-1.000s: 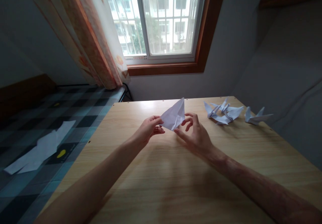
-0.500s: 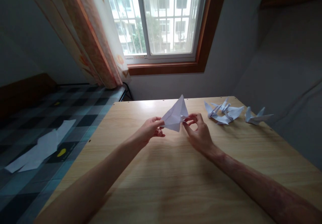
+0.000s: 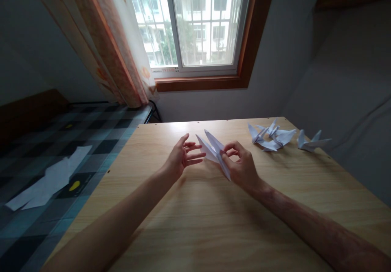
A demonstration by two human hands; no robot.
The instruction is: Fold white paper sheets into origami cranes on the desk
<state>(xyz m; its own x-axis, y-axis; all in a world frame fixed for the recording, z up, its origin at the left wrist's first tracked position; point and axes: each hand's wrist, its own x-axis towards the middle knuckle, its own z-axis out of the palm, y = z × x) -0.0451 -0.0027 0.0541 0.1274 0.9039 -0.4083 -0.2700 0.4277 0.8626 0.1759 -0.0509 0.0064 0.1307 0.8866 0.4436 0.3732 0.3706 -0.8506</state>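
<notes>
My right hand pinches a folded white paper between thumb and fingers, a little above the wooden table. Long narrow points of the paper reach up and to the left, and another tip points down toward me. Just left of it, my left hand is open with its fingers spread, holding nothing. Its fingertips come close to the paper's left edge; whether they touch it I cannot tell.
Several folded paper cranes cluster at the table's back right, and another crane sits nearer the right edge. On the left, white paper sheets lie on a checked bed. A window and curtain are behind.
My left hand has let go of the paper and spread its fingers. The paper has turned in my right hand, from a broad face showing to a narrow, split, pointed side.
</notes>
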